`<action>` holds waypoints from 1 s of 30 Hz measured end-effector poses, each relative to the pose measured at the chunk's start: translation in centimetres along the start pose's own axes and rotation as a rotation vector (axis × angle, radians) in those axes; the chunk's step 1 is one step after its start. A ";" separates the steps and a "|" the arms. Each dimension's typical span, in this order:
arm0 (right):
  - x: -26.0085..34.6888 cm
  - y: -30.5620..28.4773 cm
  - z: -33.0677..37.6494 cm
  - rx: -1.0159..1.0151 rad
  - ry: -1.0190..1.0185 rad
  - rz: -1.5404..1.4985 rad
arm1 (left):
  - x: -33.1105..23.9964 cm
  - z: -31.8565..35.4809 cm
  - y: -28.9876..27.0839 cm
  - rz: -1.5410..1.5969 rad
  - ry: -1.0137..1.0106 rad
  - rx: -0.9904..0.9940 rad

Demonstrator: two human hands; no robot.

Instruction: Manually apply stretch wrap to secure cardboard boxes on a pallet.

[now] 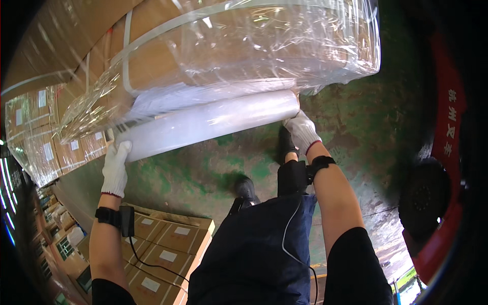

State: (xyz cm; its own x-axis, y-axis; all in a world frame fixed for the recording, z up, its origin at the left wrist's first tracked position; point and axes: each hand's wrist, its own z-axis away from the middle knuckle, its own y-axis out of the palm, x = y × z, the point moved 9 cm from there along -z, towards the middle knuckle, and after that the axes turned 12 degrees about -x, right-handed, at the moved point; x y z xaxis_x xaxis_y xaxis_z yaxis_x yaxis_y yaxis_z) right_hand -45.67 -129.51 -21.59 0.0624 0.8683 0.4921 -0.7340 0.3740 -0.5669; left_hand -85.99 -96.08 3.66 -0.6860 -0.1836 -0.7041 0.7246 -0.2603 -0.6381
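A large roll of clear stretch film (pixel 213 119) lies crosswise between my gloved hands, tilted up toward the right. My left hand (pixel 118 155), in a white knit glove, closes on its left end, thumb over the edge. At the other end my right hand (pixel 302 128), gloved alike, grips the roll from below; some of its fingers are hidden. Just beyond the roll stands a tall stack of cartons (pixel 203 51), covered in shiny film. Loose, wrinkled film (pixel 173 99) runs between the roll and the stack.
Strapped cartons on a pallet (pixel 168 244) stand behind me on the left. On the right is a red vehicle (pixel 447 127) with a black wheel (pixel 424 198). My shoes (pixel 245 187) are on the worn green floor (pixel 203 173). Shelves with goods (pixel 61 229) show at far left.
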 end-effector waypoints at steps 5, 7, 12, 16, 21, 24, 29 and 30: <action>-2.5 -6.2 6.9 -0.040 0.099 -0.080 | 0.1 2.2 -1.8 -0.121 -0.074 -0.009; 1.4 -12.5 13.4 -0.023 0.050 -0.073 | -2.2 5.5 -4.1 -0.018 -0.087 -0.009; 6.8 -25.6 22.4 0.030 -0.278 -0.833 | -12.6 12.9 -9.4 0.242 -0.095 -0.012; 12.7 -32.6 21.7 -0.095 -0.376 -0.577 | -21.1 15.5 -9.9 0.390 -0.012 -0.050; 16.5 -34.4 20.1 -0.046 -0.331 -0.585 | -22.8 14.6 -10.0 0.425 0.050 -0.079; 15.9 -35.0 18.6 -0.119 -0.409 -0.342 | -23.9 14.5 -9.9 0.457 0.053 -0.105; 17.1 -36.3 16.4 -0.072 -0.325 -0.379 | -23.9 11.7 -10.2 0.376 0.123 -0.196; 18.1 -37.1 15.7 -0.083 -0.341 -0.384 | -25.2 11.5 -9.9 0.389 0.138 -0.199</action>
State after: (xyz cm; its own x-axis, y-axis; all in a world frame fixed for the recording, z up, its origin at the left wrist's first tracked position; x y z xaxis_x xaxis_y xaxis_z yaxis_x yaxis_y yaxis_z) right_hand -27.94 -132.73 18.69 0.0825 0.5134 0.8542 -0.6445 0.6812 -0.3472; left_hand -76.58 -99.77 31.30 -0.3547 -0.1003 -0.9296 0.9345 -0.0078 -0.3558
